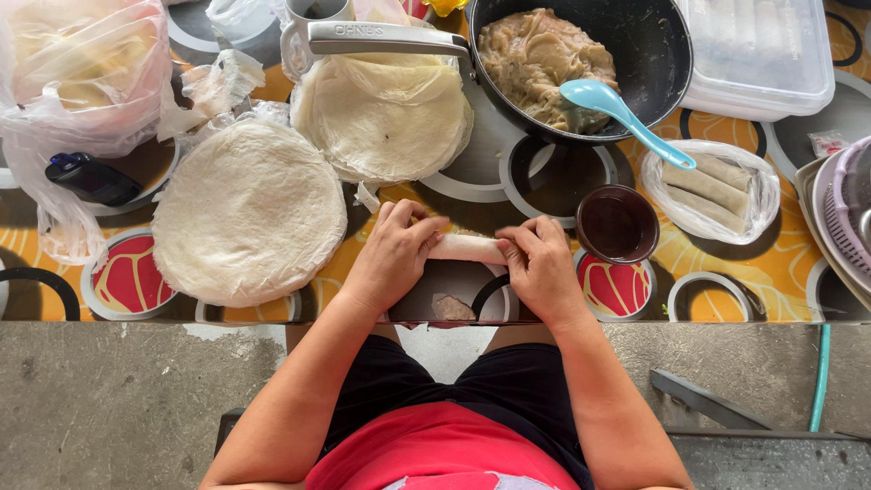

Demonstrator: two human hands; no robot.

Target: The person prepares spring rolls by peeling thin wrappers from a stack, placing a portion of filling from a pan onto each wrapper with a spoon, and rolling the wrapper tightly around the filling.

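Patterned tabletop [789, 263]: roll [467, 248] lying crosswise, long axis left to right, pinched at each end between left hand [395, 254] and right hand [540, 268], both equally near, fingers closed on it.

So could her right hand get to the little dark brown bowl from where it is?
Probably yes. The right hand holds the pale rolled wrapper, and the small dark brown bowl sits just beside it on the patterned table with nothing between; she would have to let go first.
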